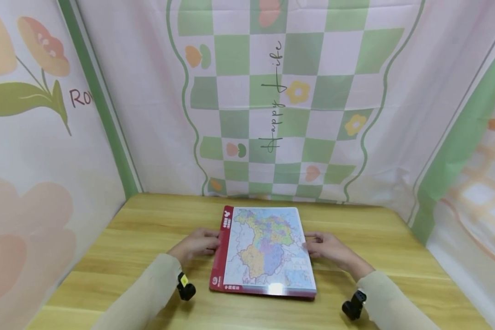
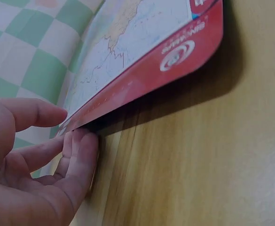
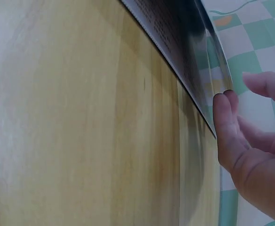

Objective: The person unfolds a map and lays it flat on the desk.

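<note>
A flat map board [image 1: 268,250] with a coloured map and a red border lies between my two hands, just over the table. My left hand [image 1: 198,245] holds its red left edge, thumb close over the rim and fingers beneath, as the left wrist view also shows in the hand [image 2: 38,160]. On the opposite side my right hand [image 1: 327,250] has its fingertips at the board's edge. From below, the right wrist view shows the printed dark underside [image 3: 163,33], with the right thumb [image 3: 269,87] apart from the edge.
The wood-grain table [image 1: 148,238] runs back to a green and white checked curtain [image 1: 268,114]. Printed curtains [image 1: 37,151] also stand at the left and right sides. A light glare falls on the board's near edge.
</note>
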The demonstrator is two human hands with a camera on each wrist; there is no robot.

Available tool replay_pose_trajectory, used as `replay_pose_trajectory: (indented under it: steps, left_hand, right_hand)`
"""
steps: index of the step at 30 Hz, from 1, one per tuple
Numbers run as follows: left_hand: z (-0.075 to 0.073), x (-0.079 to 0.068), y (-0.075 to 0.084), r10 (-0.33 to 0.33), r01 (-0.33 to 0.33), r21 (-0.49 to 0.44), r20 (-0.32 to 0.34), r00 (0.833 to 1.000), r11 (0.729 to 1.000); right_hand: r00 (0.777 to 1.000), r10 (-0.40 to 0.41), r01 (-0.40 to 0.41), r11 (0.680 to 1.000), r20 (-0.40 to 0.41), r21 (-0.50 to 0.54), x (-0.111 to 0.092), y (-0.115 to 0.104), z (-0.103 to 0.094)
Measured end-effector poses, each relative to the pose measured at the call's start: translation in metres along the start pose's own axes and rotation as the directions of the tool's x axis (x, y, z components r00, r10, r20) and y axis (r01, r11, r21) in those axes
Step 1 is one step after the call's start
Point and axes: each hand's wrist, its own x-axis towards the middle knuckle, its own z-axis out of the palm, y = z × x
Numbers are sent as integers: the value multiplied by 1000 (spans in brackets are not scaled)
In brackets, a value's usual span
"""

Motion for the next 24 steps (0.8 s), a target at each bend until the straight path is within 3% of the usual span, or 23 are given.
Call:
replay_pose_trajectory:
  steps: [5, 13, 24]
  left_hand:
    - [3, 1, 0, 8, -9, -19, -18, 1000, 1000]
    - [6, 2, 2, -31, 28, -38, -70, 997, 999]
    - [4, 2, 2, -23, 21, -29, -74, 997, 999]
  right_hand:
    - [1000, -6, 5, 999, -23, -32, -2, -4, 1]
    - [999, -21, 17, 995, -48, -96, -1, -6, -1]
    - [998, -59, 57, 992, -14, -109, -4, -19, -9]
